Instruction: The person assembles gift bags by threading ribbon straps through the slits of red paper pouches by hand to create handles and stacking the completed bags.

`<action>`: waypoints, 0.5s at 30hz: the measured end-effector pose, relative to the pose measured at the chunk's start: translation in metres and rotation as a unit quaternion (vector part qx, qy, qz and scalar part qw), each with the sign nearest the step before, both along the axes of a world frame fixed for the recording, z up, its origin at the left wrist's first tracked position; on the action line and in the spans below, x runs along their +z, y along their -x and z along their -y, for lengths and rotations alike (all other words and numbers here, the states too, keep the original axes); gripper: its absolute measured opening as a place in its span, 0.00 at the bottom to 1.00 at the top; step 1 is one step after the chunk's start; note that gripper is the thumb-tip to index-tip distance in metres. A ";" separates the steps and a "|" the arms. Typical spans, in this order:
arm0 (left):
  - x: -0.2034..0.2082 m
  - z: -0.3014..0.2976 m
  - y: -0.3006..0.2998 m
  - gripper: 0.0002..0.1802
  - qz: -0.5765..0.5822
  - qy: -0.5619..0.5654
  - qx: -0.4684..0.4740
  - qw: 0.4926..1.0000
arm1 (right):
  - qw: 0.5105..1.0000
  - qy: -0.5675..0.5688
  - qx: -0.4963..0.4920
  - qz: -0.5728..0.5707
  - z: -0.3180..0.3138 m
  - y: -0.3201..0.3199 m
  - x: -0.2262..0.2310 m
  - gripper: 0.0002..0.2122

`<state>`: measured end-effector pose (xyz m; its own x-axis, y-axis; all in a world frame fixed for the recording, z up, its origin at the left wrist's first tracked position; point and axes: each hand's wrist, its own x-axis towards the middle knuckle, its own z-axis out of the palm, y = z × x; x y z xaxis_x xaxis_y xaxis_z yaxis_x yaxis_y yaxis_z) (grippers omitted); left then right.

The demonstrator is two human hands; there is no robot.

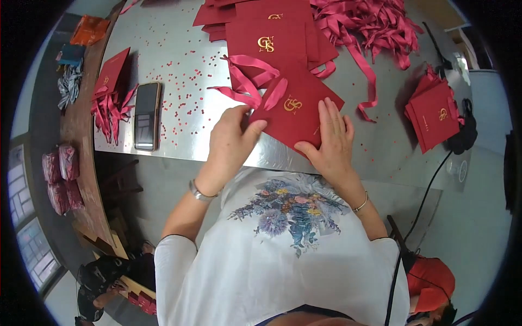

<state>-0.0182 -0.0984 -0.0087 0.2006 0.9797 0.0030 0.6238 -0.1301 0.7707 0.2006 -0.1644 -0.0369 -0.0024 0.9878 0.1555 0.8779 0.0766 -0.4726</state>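
A flat red card point(281, 124) with a gold emblem lies tilted on the metal table in front of me. Pink ribbon point(261, 89) loops out at its upper left. My left hand point(235, 135) grips the card's left corner, its thumb by the edge and its other fingers curled and partly hidden. On the card's right side rests my right hand point(333, 133), fingers stretched flat and thumb out along the lower edge. Directly beyond lies a stack of similar red cards point(266, 30), partly overlapped by the one under my hands.
Pink ribbons point(375, 27) are heaped at the far right. A phone point(147, 117) and a red card with ribbons point(111, 76) lie left, among scattered red dots. More red cards point(435, 114) sit right, beside a black cable point(429, 201). Two people point(432, 282) are behind me.
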 end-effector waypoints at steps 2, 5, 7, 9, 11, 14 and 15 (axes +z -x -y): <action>-0.004 0.004 -0.010 0.18 -0.005 -0.015 -0.006 1.000 | 1.000 -0.007 0.013 0.003 0.002 -0.001 0.000 0.44; 0.000 0.009 -0.020 0.10 0.300 0.198 0.112 0.927 | 0.998 -0.030 0.018 -0.047 0.003 -0.004 0.008 0.45; 0.009 0.011 -0.019 0.08 0.350 0.132 0.073 0.925 | 0.988 -0.141 -0.014 -0.059 -0.001 -0.013 0.018 0.45; 0.019 0.009 -0.013 0.09 0.336 0.119 0.038 0.933 | 0.974 -0.199 -0.088 -0.070 -0.007 -0.022 0.031 0.37; 0.029 0.005 -0.010 0.10 0.317 0.098 0.000 0.943 | 0.938 -0.021 -0.052 -0.342 -0.008 -0.033 0.045 0.25; 0.037 -0.007 -0.018 0.17 0.357 0.089 -0.023 0.929 | 0.911 0.069 -0.061 -0.402 0.003 -0.034 0.057 0.12; 0.038 -0.008 -0.023 0.15 0.364 0.099 -0.025 0.926 | 0.924 0.061 -0.064 -0.373 0.007 -0.033 0.058 0.12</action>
